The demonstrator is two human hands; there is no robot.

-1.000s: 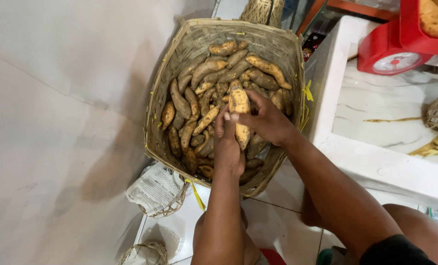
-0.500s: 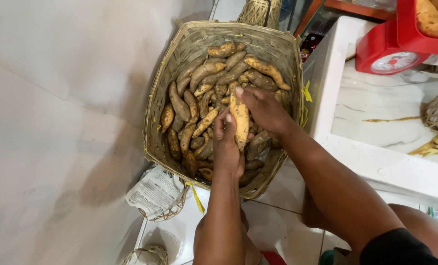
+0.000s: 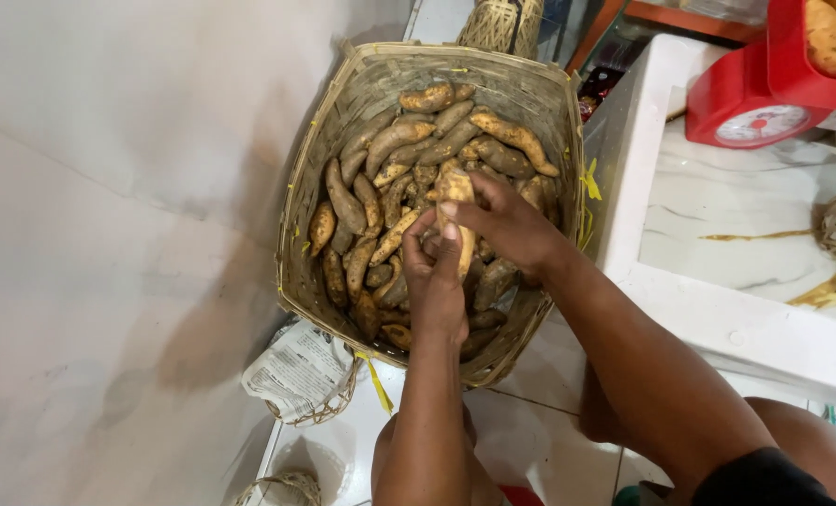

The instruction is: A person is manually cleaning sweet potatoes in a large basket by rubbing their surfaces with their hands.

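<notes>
Holding one sweet potato (image 3: 457, 208) up over the woven basket (image 3: 343, 131), both hands grip it together. Closest to us, the left hand (image 3: 434, 281) has its fingers curled tight around the low end. Just past it, the right hand (image 3: 507, 225) pinches the top end from the side. Under the hands, the basket is full of dusty brown sweet potatoes (image 3: 395, 178). A folded newspaper (image 3: 296, 370) peeks out beneath the basket's near corner. Right of the basket stands a white counter (image 3: 718, 309), with a red scale (image 3: 765, 103) far back on it.
</notes>
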